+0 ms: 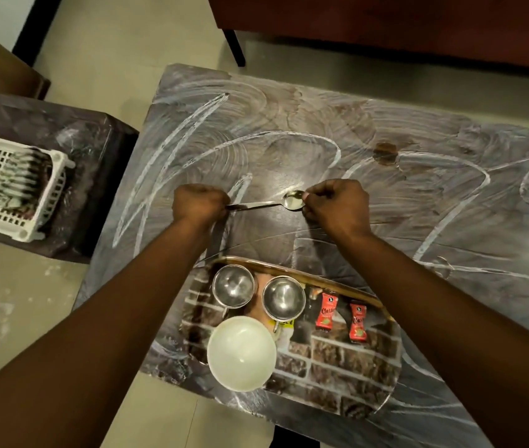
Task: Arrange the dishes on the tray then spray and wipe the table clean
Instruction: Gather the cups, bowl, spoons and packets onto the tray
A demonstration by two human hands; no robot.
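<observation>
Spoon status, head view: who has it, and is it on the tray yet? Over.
Left hand grips handle of the steel spoon, right hand pinches its bowl. Spoon off the brick-print tray, beyond its far rim. Nothing between.

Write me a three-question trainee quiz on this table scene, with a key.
1. What do the left hand and the right hand hold between them? A a cloth; B a spoon; C a spray bottle.
2. Fill in: beside the white bowl, the tray holds ___ steel cups.
3. True or false: the red sachets lie off the tray.

Key: 1 B. 2 two. 3 False: both lie on the tray, near its far rim.
</observation>
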